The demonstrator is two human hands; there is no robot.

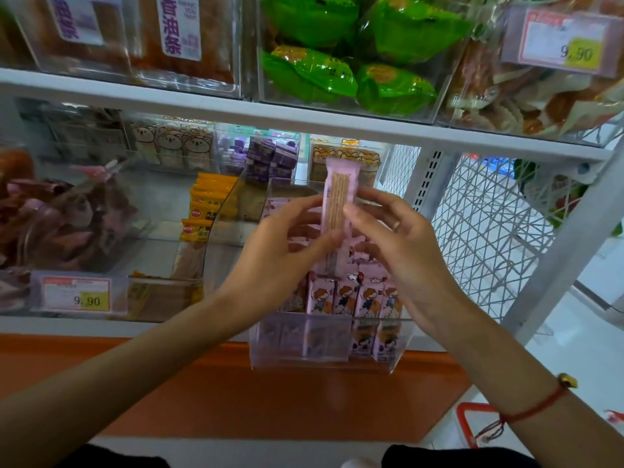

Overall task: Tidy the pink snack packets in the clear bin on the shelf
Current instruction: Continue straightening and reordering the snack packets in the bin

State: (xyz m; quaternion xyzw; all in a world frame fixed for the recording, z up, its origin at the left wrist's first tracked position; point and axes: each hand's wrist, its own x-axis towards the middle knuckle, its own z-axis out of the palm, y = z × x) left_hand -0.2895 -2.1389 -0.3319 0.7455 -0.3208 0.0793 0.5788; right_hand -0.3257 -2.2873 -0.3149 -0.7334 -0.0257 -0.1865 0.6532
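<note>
Head view. Both hands are raised above the clear bin point(332, 336), which sits at the front edge of the lower shelf point(101, 327). The left hand point(277, 251) and the right hand point(398, 244) together pinch one pink snack packet point(337, 204) between fingertips and thumbs. The packet is held upright, long axis vertical, seam side toward the camera, directly above the bin's middle. Below it, the remaining pink snack packets point(351, 295) stand on end in a row at the bin's front; those further back lie disordered. Both hands are about equally near the bin, so the held packet would need a straight descent into a gap in the row.

Obscured: the hands cover the bin's middle, so I cannot tell where a free slot lies. The bin's rear contents are blurred.
</note>
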